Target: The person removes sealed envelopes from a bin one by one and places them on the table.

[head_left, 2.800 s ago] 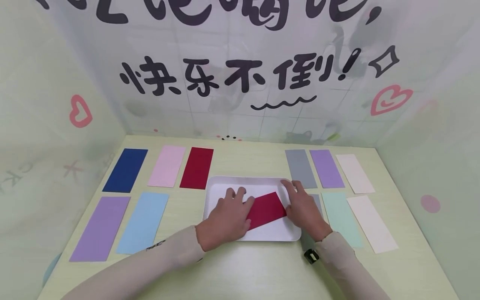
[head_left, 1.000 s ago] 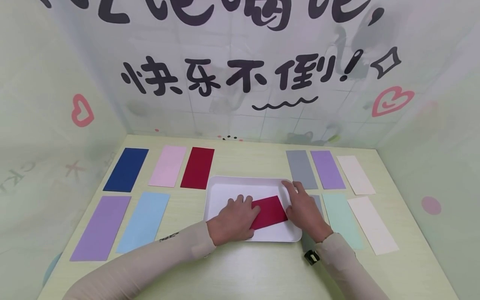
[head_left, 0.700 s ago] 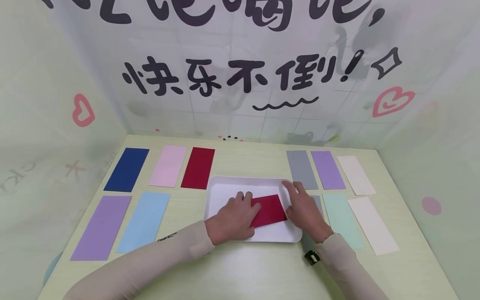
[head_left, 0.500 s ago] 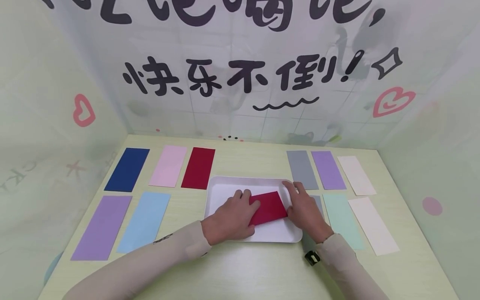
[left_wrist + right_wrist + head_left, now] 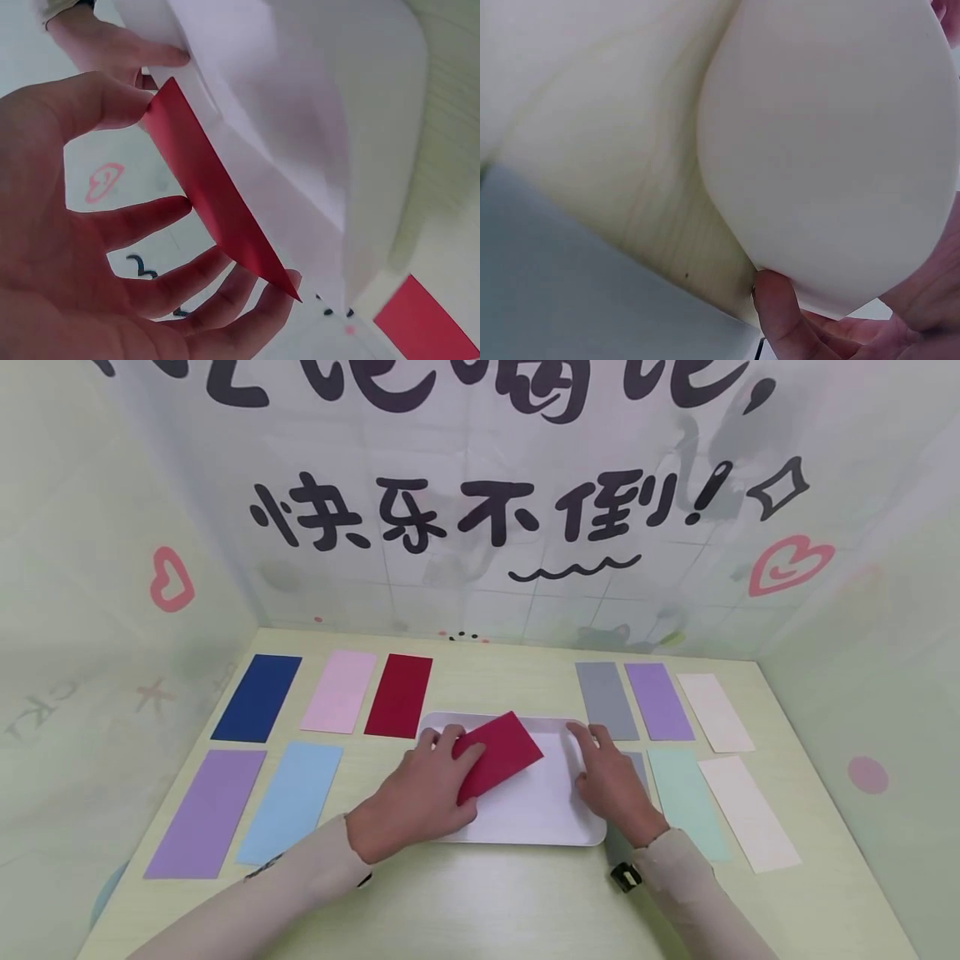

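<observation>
In the head view my left hand [image 5: 420, 789] holds a red card [image 5: 498, 756] above the left and middle of a white tray [image 5: 547, 810]. The left wrist view shows the card [image 5: 206, 180] edge-on, its end at the thumb and its long edge along the fingertips. My right hand [image 5: 611, 781] grips the tray's right side by the rim. Close up in the right wrist view, a fingertip [image 5: 776, 296] meets the edge of the tray [image 5: 825, 150].
On the left of the table lie cards in dark blue [image 5: 257, 697], pink [image 5: 339, 692], red [image 5: 399, 695], purple [image 5: 206, 814] and light blue [image 5: 291, 802]. On the right are grey [image 5: 606, 700], purple [image 5: 660, 702], mint [image 5: 688, 802] and pale ones [image 5: 750, 812]. Printed curtains surround the table.
The left hand has drawn the red card up and to the left, from the tray's right part to above its left and middle. The right hand stays at the tray's right rim.
</observation>
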{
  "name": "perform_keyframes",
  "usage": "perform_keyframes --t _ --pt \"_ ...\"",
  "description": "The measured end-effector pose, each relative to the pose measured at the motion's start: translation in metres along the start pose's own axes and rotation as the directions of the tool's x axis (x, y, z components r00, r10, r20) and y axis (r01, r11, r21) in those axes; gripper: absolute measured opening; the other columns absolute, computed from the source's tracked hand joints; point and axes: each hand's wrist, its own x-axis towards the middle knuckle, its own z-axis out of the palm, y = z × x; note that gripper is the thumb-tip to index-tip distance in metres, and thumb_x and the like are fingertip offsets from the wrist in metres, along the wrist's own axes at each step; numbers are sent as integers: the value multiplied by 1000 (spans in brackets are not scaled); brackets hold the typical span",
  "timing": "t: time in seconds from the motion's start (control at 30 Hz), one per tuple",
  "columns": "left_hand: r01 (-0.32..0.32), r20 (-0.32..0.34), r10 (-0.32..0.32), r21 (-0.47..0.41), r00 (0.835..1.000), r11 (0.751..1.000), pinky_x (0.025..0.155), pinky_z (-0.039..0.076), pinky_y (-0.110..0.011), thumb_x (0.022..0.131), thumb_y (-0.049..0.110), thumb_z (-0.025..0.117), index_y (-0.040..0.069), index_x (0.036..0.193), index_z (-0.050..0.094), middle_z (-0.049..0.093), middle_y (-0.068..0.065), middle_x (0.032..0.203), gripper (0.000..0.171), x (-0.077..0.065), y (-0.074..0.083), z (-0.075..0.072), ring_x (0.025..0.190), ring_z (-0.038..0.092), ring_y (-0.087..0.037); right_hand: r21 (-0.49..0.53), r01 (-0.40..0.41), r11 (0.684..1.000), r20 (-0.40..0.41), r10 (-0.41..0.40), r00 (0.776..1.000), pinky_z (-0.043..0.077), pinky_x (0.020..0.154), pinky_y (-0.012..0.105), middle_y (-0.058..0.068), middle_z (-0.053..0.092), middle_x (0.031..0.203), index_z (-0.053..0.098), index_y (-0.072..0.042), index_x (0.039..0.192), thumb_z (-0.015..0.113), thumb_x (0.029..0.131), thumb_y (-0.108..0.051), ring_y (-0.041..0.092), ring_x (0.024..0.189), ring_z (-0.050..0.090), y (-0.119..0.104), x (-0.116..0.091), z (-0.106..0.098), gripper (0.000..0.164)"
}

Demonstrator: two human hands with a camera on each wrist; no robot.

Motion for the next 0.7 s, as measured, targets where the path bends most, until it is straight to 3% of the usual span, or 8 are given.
perform_keyframes --t 0.37,0.53,0.7 --pt "190 -38 -194 -88 980 978 71 56 -43 67 37 82 9 138 55 44 -20 132 82 -38 -33 -5 112 47 -38 -10 59 998 -41 -59 997 36 45 28 23 41 138 37 -7 149 64 82 6 16 46 40 3 0 2 73" --pt "266 -34 -272 -121 962 956 70 56 -43 70 37 79 6 137 55 43 -22 132 78 -52 -42 -3 110 47 -41 2 50 999 -33 -50 998 35 45 29 23 40 139 36 -8 149 63 82 5 17 46 40 4 0 2 73" --pt "357 -7 -363 -165 932 919 64 55 -46 77 37 71 5 139 53 42 -24 131 72 -63 -46 -3 109 45 -43 10 42 999 -23 -42 999 35 45 29 23 40 140 36 -8 149 62 82 5 17 46 39 3 0 3 73"
